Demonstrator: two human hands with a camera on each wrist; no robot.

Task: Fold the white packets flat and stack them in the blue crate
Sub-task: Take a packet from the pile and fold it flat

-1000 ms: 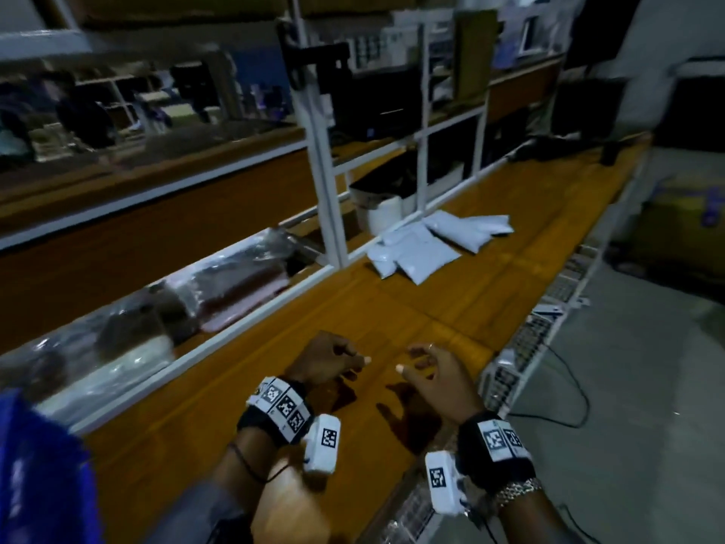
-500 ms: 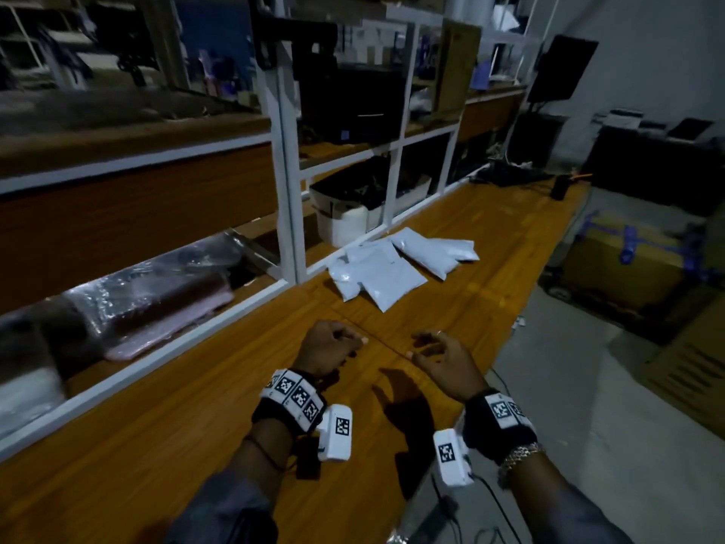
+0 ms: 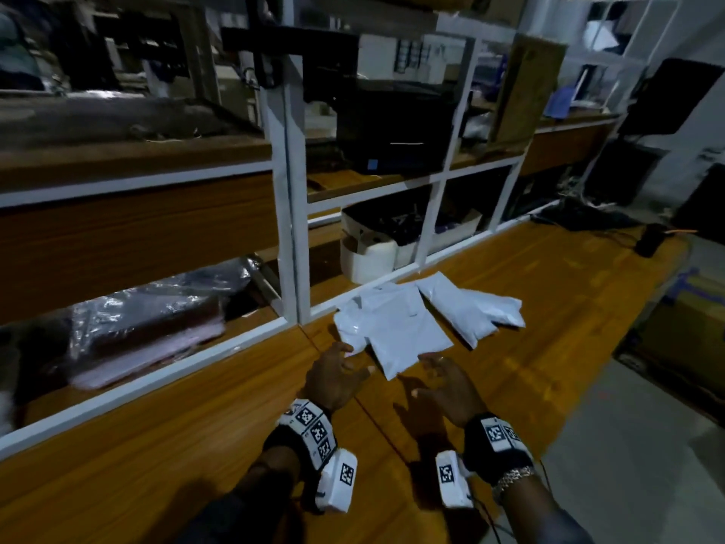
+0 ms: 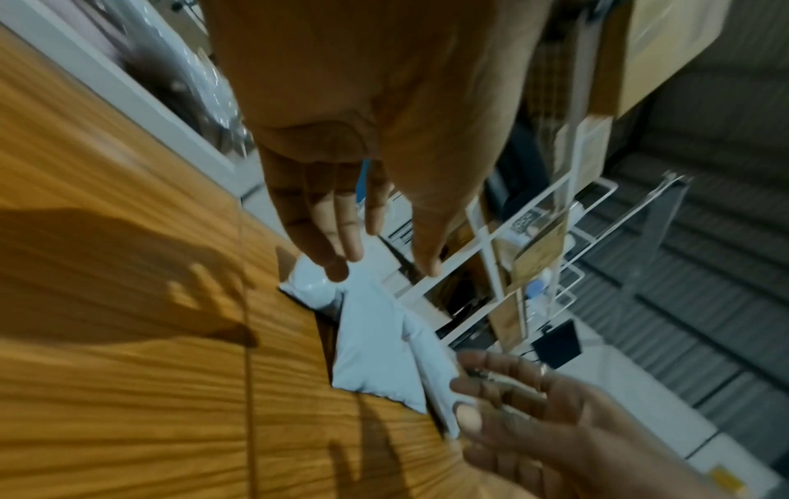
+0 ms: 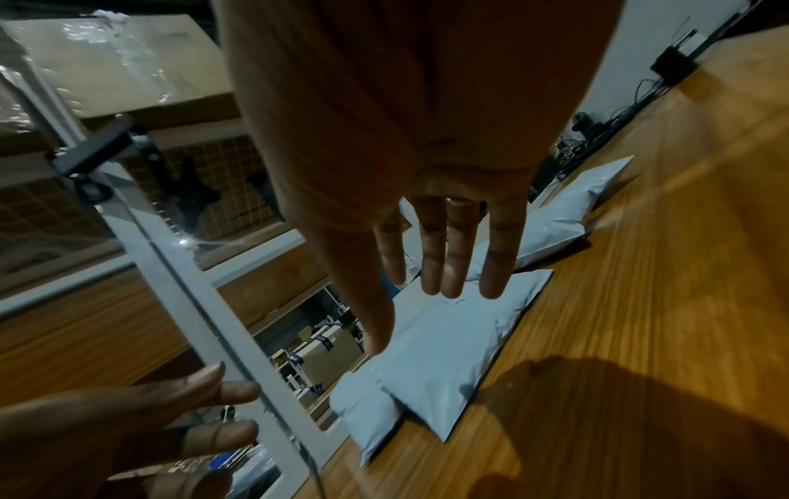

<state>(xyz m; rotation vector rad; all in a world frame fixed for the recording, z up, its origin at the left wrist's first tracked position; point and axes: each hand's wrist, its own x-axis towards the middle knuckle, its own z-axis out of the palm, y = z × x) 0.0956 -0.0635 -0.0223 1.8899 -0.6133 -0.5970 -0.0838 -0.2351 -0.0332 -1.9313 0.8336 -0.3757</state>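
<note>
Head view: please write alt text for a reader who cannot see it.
Two open hands, left hand and right hand, reach over a wooden bench toward a pile of white packets, holding nothing. White-framed shelving stands behind the bench.

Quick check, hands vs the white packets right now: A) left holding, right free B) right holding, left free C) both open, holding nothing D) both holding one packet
C: left hand and right hand hover open with spread fingers just short of the white packets lying on the wooden bench.
</note>
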